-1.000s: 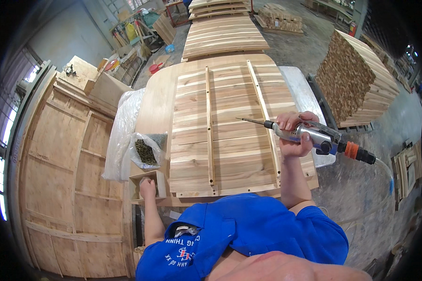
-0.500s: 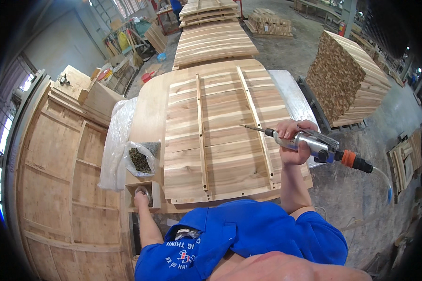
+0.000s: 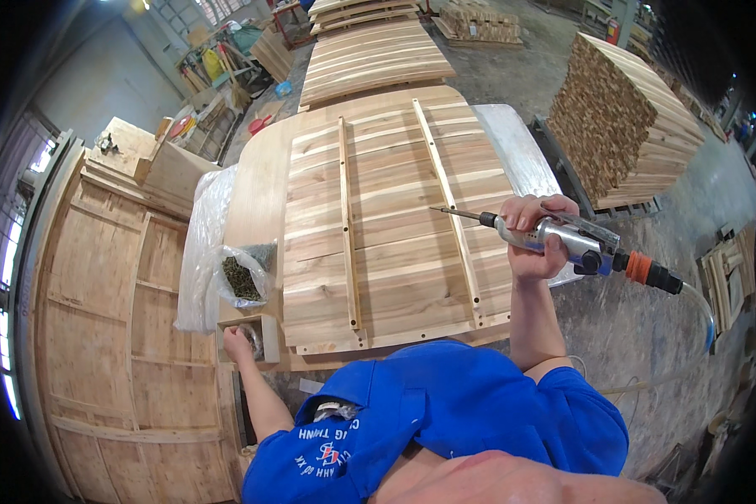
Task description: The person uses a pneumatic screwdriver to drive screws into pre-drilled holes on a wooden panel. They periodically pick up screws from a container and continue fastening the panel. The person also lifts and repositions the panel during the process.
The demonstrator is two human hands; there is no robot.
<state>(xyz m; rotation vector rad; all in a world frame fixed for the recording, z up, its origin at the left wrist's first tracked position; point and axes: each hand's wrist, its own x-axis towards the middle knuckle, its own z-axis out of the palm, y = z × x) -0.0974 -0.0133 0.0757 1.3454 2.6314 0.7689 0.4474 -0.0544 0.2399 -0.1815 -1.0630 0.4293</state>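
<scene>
My right hand [image 3: 539,235] is wrapped round a silver air screwdriver [image 3: 575,246], raised over the right edge of the slatted wooden panel [image 3: 395,252]. Its long thin bit points left, above one of two narrow battens [image 3: 447,193] lying across the slats. At the near left, my left hand [image 3: 238,343] is at the left side of a small open wooden box [image 3: 269,340], its fingers curled. Something clear and shiny, like a plastic bag, lies inside the box; whatever the fingers pinch is too small to make out. Beyond the box sits a plastic bag of small brownish screws [image 3: 242,279].
A rounded board [image 3: 260,176] lies under the panel, over plastic-wrapped pieces [image 3: 202,252]. Large framed panels [image 3: 92,311] stand along the left. More slatted panels [image 3: 378,63] continue ahead. A tall stack of wood [image 3: 605,118] stands at right. The tool's hose [image 3: 701,311] trails right.
My left hand has shifted left from the middle of the box to its left side. The right hand with the screwdriver has moved slightly right. The whole view has tilted a little.
</scene>
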